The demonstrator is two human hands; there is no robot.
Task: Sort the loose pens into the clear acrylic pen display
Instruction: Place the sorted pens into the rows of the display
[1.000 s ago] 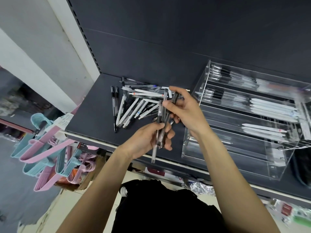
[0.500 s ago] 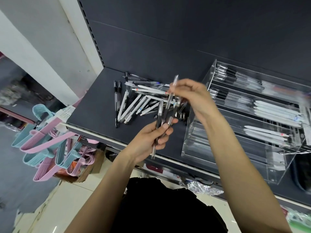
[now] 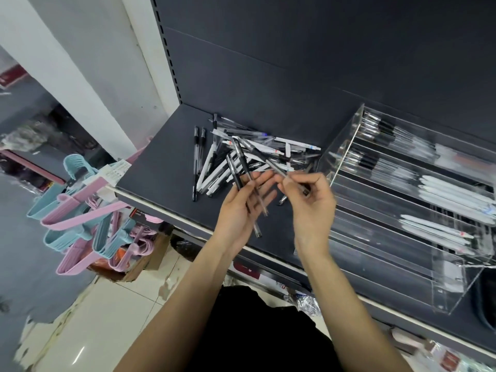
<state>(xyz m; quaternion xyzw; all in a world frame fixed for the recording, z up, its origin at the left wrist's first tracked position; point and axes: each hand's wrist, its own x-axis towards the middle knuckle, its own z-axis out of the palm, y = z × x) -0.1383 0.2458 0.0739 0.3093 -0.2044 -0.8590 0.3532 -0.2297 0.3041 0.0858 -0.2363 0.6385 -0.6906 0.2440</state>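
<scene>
a person stands at a dark shop shelf [image 3: 161, 167], seen from a camera on their head looking down at both hands. the left hand [image 3: 243, 208] is held palm up over the shelf's front edge, fingers loosely curled around two clear-barrelled pens with black grips [image 3: 241, 170], which lie across the palm and stick out past the fingertips; it seems to serve as a holding tray while pens of one kind are gathered. the right hand [image 3: 311, 202], just beside it, pinches a single clear pen [image 3: 281, 173] between thumb and fingertips, its far end slanting up over the pile, probably so it can be added to the bundle or carried across alone.

behind the hands a heap of loose pens [image 3: 247, 154], white ones and clear ones with black grips, lies criss-crossed on the shelf, with two black-capped pens set apart on its left side. the clear acrylic pen display [image 3: 349, 146] stands just to the right of the heap, stepped in tiers. its upper tiers already hold rows of clear black-grip pens [image 3: 381, 130] and, further right, white pens [image 3: 451, 191], each kind kept together; the lowest tiers look unfilled. much of the sorting appears left to do.

pink and blue plastic hangers [image 3: 80, 205] hang to the left of the shelf, above a tiled floor.
</scene>
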